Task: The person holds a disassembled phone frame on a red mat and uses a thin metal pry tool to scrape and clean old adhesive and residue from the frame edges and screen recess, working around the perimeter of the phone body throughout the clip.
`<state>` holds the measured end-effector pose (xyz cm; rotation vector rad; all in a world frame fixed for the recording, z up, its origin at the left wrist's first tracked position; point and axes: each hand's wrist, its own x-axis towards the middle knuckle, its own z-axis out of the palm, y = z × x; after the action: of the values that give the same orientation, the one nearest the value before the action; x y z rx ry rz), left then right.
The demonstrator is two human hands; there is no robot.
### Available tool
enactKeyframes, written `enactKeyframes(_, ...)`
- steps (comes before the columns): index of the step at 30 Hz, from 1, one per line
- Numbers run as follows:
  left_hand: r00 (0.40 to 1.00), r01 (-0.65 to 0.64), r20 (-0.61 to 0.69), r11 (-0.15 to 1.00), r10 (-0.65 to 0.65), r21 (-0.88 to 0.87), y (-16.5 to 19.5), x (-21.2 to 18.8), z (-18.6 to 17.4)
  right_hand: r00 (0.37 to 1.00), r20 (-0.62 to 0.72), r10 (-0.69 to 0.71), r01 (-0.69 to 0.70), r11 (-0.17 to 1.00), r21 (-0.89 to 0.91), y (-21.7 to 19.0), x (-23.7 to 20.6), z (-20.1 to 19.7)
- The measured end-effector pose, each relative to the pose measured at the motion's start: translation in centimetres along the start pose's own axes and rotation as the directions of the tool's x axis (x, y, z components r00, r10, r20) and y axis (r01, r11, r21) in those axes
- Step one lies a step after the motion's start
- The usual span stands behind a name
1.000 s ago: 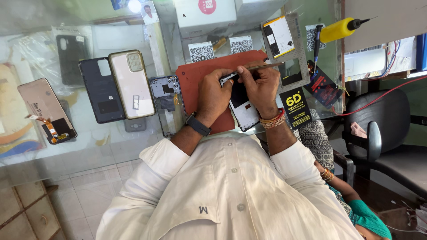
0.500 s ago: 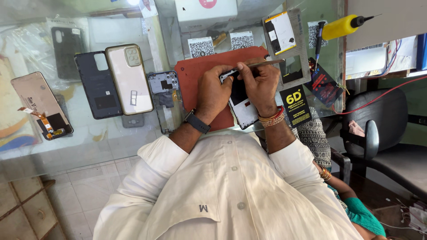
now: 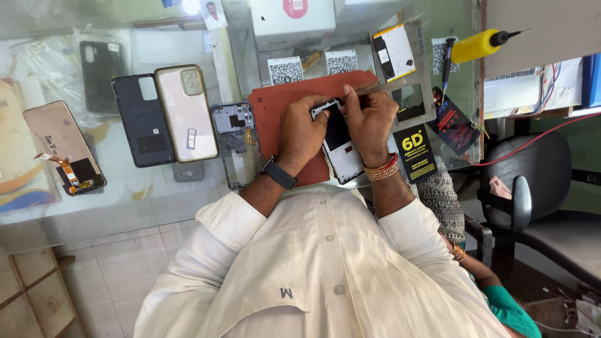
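An opened phone (image 3: pixel 341 147) with a white inner frame lies tilted on a red work mat (image 3: pixel 275 103). My left hand (image 3: pixel 302 133), with a dark watch on the wrist, grips the phone's left edge and top corner. My right hand (image 3: pixel 370 122), with bangles on the wrist, rests on the phone's right side. It pinches a thin metal tweezer-like tool (image 3: pixel 383 87), whose tip I cannot see behind my fingers at the phone's top edge.
On the glass counter to the left lie a bare phone frame (image 3: pixel 235 143), a beige back cover (image 3: pixel 186 112), a dark back cover (image 3: pixel 143 122) and a screen with a flex cable (image 3: pixel 59 147). A yellow-handled screwdriver (image 3: pixel 479 44) and black packets (image 3: pixel 416 153) lie right. Another person's arm (image 3: pixel 494 294) and a chair (image 3: pixel 538 188) are at right.
Both hands stay on the phone with the tool at its top edge. The view has shifted a little, and the hands have barely moved.
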<state>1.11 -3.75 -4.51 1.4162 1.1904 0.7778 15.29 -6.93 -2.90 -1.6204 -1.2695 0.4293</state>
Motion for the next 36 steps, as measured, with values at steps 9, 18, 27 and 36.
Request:
enactKeyframes(9, 0.999, 0.032, -0.008, 0.999, -0.032, 0.017, 0.3, 0.3, 0.0, 0.993, 0.089, 0.074, -0.081, 0.993, 0.084, -0.2, 0.4, -0.3)
enactKeyframes(18, 0.999, 0.05, 0.007, 0.999, -0.05, 0.012, 0.4, 0.3, -0.1, 0.996, 0.086, -0.002, -0.005, 0.997, 0.081, -0.4, 0.6, 0.2)
enactKeyframes(27, 1.0, 0.024, 0.004, 1.0, -0.024, 0.016, 0.5, 0.4, -0.3, 0.993, 0.112, -0.044, 0.035, 0.996, 0.085, -0.8, 0.9, 0.1)
enactKeyframes(36, 0.999, 0.035, 0.007, 0.999, -0.035, 0.016, 0.7, 0.5, -0.3, 0.997, 0.077, 0.031, -0.037, 0.997, 0.072, -1.0, 1.0, -0.1)
